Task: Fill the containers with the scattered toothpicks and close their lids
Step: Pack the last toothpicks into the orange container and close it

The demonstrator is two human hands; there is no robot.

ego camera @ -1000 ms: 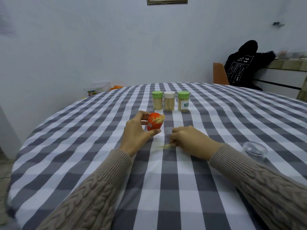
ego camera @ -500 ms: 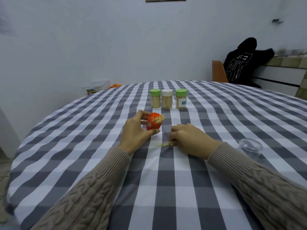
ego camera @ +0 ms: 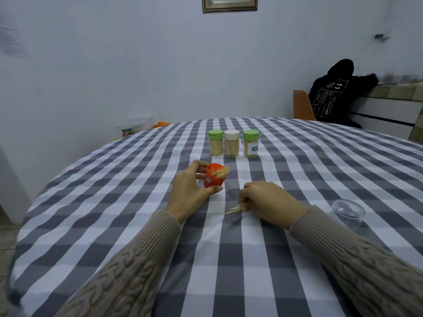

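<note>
The left hand (ego camera: 190, 193) grips a small orange plastic container (ego camera: 214, 178), tilted and open, with wooden toothpicks sticking out of its mouth. Just right of it, the right hand (ego camera: 267, 202) pinches a small bundle of loose toothpicks (ego camera: 233, 209) against the grey-and-white checked counter (ego camera: 137, 202). Farther back stand three lidded clear jars of toothpicks (ego camera: 232, 146) in a row; a clear plastic lid (ego camera: 348, 212) lies at the near right

Pale room lying around a checked worktop (ego camera: 297, 179)

A framed picture (ego camera: 229, 3) is hanging on the wall (ego camera: 114, 65) behind the worktop; to its right, a dark garment (ego camera: 332, 97) is draping over an orange chair (ego camera: 302, 108).
</note>
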